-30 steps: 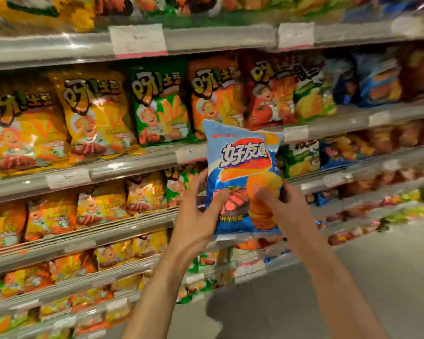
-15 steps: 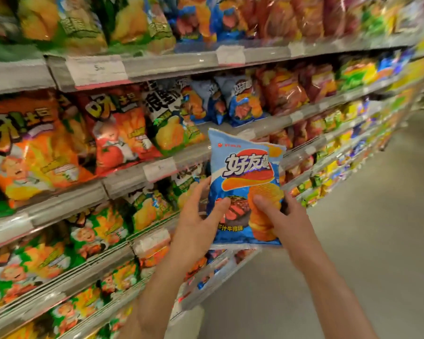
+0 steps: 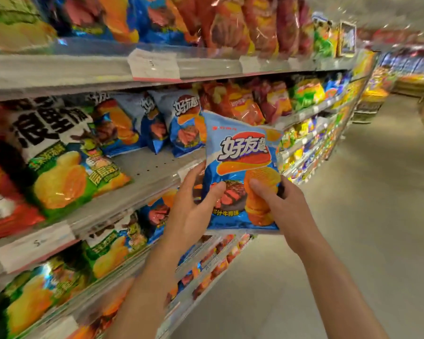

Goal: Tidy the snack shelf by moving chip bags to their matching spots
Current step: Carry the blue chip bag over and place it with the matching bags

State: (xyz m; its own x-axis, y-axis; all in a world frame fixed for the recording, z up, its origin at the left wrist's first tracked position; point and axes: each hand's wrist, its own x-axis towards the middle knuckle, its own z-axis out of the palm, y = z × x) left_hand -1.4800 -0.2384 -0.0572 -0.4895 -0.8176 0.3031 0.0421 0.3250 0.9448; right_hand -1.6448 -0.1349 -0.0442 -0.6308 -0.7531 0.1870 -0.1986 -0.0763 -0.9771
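Observation:
I hold a blue chip bag [image 3: 240,152] upright in front of the shelves, printed with white characters, orange chips and a steak. My left hand [image 3: 194,211] grips its lower left edge, thumb on the front. My right hand [image 3: 277,204] grips the lower right, thumb pressed on the chip picture. Just behind and left of it, matching blue bags [image 3: 184,123] stand in a row at the back of the middle shelf [image 3: 147,172], with bare shelf surface in front of them.
Green and black chip bags [image 3: 64,167] lie left of the bare patch. Red bags [image 3: 245,106] stand to the right of the blue row. White price tags [image 3: 154,64] hang on the shelf rails. More shelves run below, and a grey aisle floor [image 3: 353,216] stretches to the right.
The view has swung right along the aisle, from the orange and yellow bags to the blue row. The blue bag, held in both hands throughout, is now close to the matching bags.

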